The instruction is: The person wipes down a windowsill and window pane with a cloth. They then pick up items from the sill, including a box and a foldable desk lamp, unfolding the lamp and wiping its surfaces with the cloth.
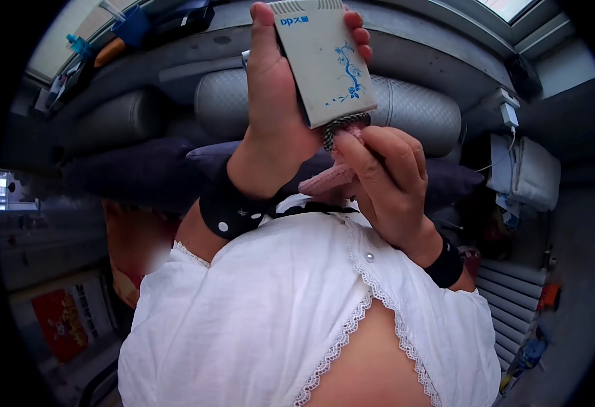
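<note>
My left hand (270, 102) is wrapped round a white rectangular device (324, 68) with blue lettering and a blue floral print. The thumb runs along its left side, and fingertips show at its right edge. At the device's lower end is a black-and-white braided cord (329, 138). Just below, my right hand (396, 180) is closed on a pink textured cloth (326, 181). Its fingers press part of the cloth against the cord and the device's bottom edge. One end of the cloth hangs out to the left. The back of the device is hidden.
Behind the hands lie a grey quilted bolster (419, 112) and dark purple cushions (134, 166). A blue container (131, 26) stands on the ledge at upper left. At right are a white plug adapter (509, 114) with a cable and a folded pale cloth (536, 173).
</note>
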A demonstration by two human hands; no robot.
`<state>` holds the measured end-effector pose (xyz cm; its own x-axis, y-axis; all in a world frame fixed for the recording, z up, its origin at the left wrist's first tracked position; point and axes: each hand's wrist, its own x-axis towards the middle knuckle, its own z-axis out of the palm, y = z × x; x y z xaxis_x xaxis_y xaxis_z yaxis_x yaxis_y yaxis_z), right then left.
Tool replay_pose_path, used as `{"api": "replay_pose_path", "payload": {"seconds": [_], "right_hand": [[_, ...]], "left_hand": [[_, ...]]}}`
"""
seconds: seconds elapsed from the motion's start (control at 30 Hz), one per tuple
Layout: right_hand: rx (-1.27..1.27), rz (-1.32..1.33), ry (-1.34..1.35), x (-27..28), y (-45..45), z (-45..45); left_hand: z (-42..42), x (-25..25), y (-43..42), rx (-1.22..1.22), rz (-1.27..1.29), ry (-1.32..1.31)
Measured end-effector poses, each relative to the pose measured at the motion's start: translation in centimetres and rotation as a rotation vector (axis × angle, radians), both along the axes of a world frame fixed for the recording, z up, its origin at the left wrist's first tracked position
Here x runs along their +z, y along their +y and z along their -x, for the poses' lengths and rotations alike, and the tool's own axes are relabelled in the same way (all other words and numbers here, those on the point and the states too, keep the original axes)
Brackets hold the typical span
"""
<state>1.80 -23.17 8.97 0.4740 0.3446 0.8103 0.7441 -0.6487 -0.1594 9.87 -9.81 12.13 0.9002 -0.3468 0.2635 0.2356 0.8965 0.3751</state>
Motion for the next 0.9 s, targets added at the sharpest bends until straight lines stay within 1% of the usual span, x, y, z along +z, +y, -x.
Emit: {"api": "replay_pose_path", "payload": {"seconds": [0.07,0.17,0.27,0.37,0.43,0.5,0.53,0.57,0.67,0.77,0.8,0.9], "right_hand": [[-0.005,-0.047,-0.086,0.2,-0.6,0.1],[-0.028,-0.086,-0.205,0.6,0.2,-0.3],[-0.118,0.019,-0.123,0.5,1.3,-0.8],[-0.202,0.077,-0.078,0.5,1.3,-2.0],[-0.236,0.100,-0.060,1.1,1.1,-3.1],[-0.203,0.126,-0.049,0.7,1.2,-2.7],[-0.168,0.132,-0.033,0.5,1.3,-1.8],[-0.132,0.136,-0.006,0.3,1.4,-1.2],[-0.131,0.118,-0.014,-0.2,1.4,-1.3],[-0.202,0.143,-0.005,0.7,1.2,-3.0],[-0.243,0.155,0.006,0.9,1.2,-3.2],[-0.181,0.147,-0.022,0.4,1.4,-2.8]], "left_hand": [[0.4,1.2,-0.1,0.014,0.027,0.005],[0.2,1.0,-0.2,-0.014,0.011,0.014],[0.0,0.1,-0.3,-0.076,0.078,-0.079],[0.0,-1.4,-0.7,-0.031,-0.071,-0.091],[0.5,-1.9,-0.8,-0.020,-0.102,-0.032],[0.0,-2.1,-0.4,0.027,-0.151,-0.029],[-0.6,-2.2,0.0,-0.049,-0.042,-0.069],[-0.9,-2.2,0.3,-0.045,-0.046,-0.068],[-1.5,-2.1,0.8,-0.003,-0.064,-0.091],[-0.9,-3.0,-0.2,0.033,-0.109,-0.028],[-0.2,-2.9,-0.7,0.055,-0.176,0.030],[-0.1,-3.0,-0.2,-0.045,-0.062,0.053]]}}
